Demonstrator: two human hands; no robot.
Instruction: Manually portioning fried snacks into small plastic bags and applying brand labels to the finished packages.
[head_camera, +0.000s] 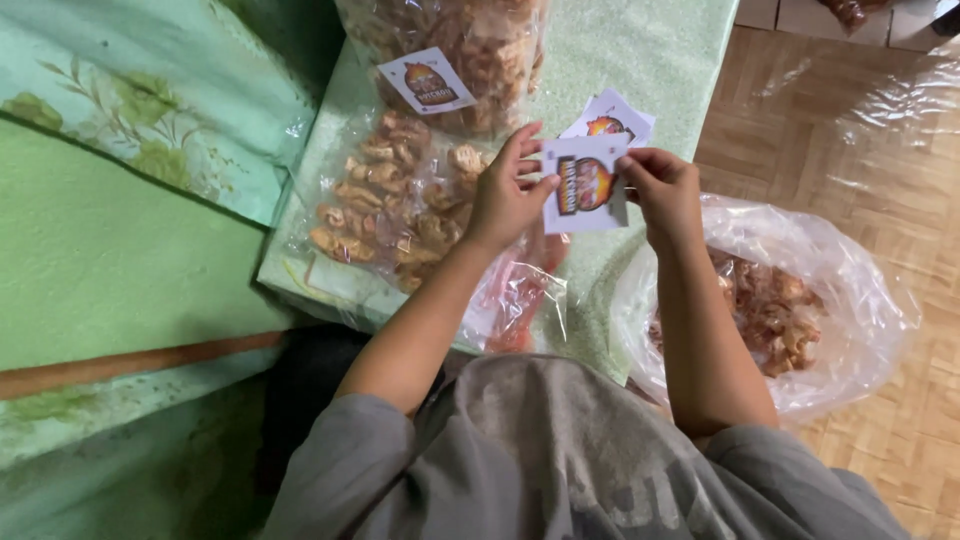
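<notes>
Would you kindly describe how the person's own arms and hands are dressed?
Both forearms are bare below short grey sleeves of a loose T-shirt. The left hand and right hand wear no gloves; no rings, watch or bracelets are visible.

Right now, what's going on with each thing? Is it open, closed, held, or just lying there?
Left hand: grip closed on the label.
Right hand: pinching the label's other edge.
Label: held up between both hands.
Second label: lying flat behind.
Labelled snack bag: lying on the green cloth.
Unlabelled snack bag: lying flat.
Big plastic bag: open, partly filled.
</notes>
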